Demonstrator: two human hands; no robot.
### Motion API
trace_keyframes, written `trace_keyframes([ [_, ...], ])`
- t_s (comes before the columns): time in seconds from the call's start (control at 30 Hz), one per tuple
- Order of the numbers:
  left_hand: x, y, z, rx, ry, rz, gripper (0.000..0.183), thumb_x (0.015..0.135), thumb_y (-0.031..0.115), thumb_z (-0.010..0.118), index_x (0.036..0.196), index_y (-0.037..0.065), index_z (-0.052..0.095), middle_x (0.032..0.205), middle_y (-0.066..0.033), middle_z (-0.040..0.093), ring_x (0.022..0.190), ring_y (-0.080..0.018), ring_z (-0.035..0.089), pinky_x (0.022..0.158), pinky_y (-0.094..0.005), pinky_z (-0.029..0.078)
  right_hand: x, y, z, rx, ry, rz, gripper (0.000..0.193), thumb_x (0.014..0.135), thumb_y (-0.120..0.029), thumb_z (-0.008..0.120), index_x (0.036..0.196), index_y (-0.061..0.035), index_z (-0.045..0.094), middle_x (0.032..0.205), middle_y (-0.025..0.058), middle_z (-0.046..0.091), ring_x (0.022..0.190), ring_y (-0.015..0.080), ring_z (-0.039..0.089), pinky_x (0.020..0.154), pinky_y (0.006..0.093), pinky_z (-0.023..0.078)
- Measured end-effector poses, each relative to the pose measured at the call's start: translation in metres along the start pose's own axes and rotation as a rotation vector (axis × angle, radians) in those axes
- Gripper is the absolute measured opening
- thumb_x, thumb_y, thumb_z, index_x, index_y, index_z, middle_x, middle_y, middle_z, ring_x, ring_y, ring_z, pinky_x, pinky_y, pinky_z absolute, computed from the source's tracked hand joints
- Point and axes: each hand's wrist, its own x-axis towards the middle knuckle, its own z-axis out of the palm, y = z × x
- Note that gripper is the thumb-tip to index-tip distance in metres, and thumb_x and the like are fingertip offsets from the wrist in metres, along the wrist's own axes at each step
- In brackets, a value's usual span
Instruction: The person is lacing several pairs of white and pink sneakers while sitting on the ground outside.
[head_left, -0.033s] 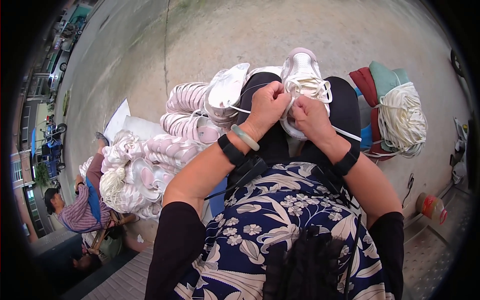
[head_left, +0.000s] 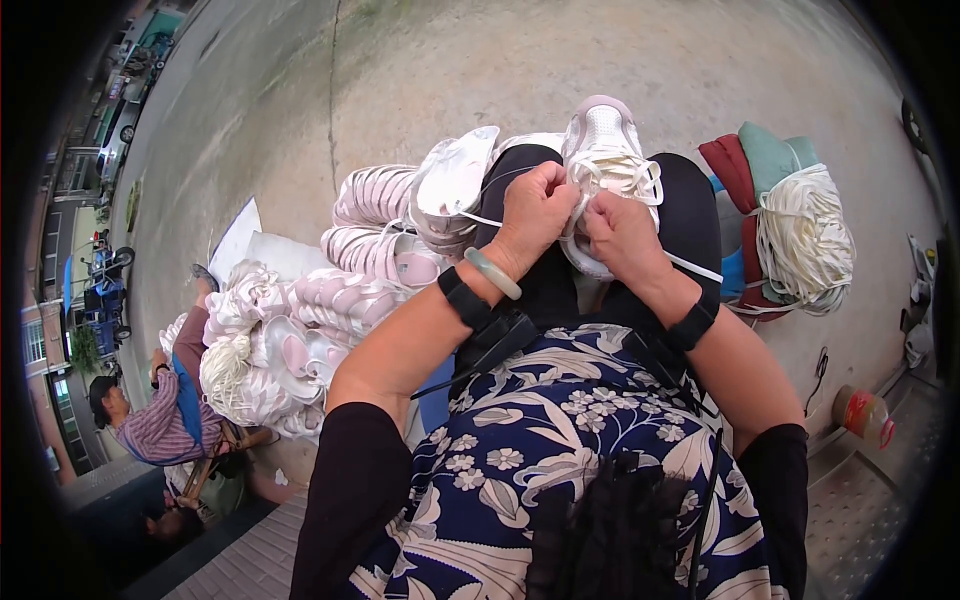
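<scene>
A white and pale pink sneaker (head_left: 603,128) rests between my knees, its toe pointing away from me. Loops of white shoelace (head_left: 622,172) lie across its upper. Over the shoe's opening, my left hand (head_left: 533,213) pinches a lace, and its free end trails out to the left. Close beside it, my right hand (head_left: 627,236) is also closed in a pinch on the lace at the eyelets, with another end sticking out to the right below the wrist. My fingers partly hide the exact grip.
Stacked white and pink shoe uppers (head_left: 375,205) lie to the left, with a larger heap (head_left: 300,345) nearer me. A bundle of white laces (head_left: 805,235) sits on red and green cloth (head_left: 775,155) at right. A bottle (head_left: 862,415) stands lower right. Another person (head_left: 165,425) sits far left.
</scene>
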Motion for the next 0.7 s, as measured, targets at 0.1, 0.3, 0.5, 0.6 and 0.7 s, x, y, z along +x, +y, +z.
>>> trace_keyframes([
  [0.1,0.002,-0.003,0.003,0.012,0.04,-0.037,0.01,0.074,0.01,0.058,0.073,-0.001,0.056,0.056,-0.0052,0.053,0.051,-0.0094,0.047,0.048,-0.0277,0.041,0.0,-0.006,-0.004,-0.061,0.023,-0.018,0.021,0.08,-0.015,0.05,0.071,0.0028,0.057,0.068,0.0252,0.057,0.069,0.0419,0.058,0.064,0.047,0.046],
  [0.3,0.004,0.009,-0.001,-0.039,0.147,0.001,0.006,0.078,0.007,0.055,0.076,0.001,0.054,0.06,-0.0042,0.053,0.052,-0.0084,0.049,0.047,-0.0256,0.041,-0.022,-0.024,-0.035,-0.348,-0.011,-0.096,0.019,0.081,-0.013,0.048,0.071,0.0003,0.056,0.066,0.0223,0.058,0.068,0.0399,0.059,0.062,0.0482,0.044],
  [0.5,0.004,0.046,0.01,0.589,0.232,0.737,0.003,0.073,0.002,0.056,0.073,0.003,0.052,0.072,-0.0113,0.054,0.064,-0.0272,0.055,0.057,-0.0338,0.045,-0.065,0.002,-0.082,-0.181,-0.014,0.0,0.013,0.081,-0.01,0.052,0.072,-0.0012,0.055,0.061,0.0194,0.055,0.058,0.0352,0.057,0.053,0.0427,0.042],
  [0.6,0.013,0.059,0.021,1.002,0.142,0.903,0.005,0.066,0.009,0.058,0.067,0.007,0.053,0.067,-0.0099,0.05,0.063,-0.0295,0.053,0.057,-0.0416,0.042,-0.075,0.007,-0.081,-0.035,-0.019,0.055,0.01,0.08,-0.009,0.053,0.074,-0.0017,0.056,0.058,0.0173,0.054,0.054,0.0334,0.056,0.05,0.0389,0.041],
  [0.7,0.03,0.054,0.042,1.062,0.07,0.921,0.006,0.067,0.012,0.058,0.065,0.009,0.054,0.068,-0.0084,0.052,0.066,-0.0283,0.053,0.057,-0.0409,0.042,-0.073,0.008,-0.075,0.053,-0.033,0.062,0.01,0.08,-0.009,0.053,0.075,-0.0016,0.056,0.058,0.0168,0.054,0.053,0.0325,0.056,0.05,0.0376,0.04],
])
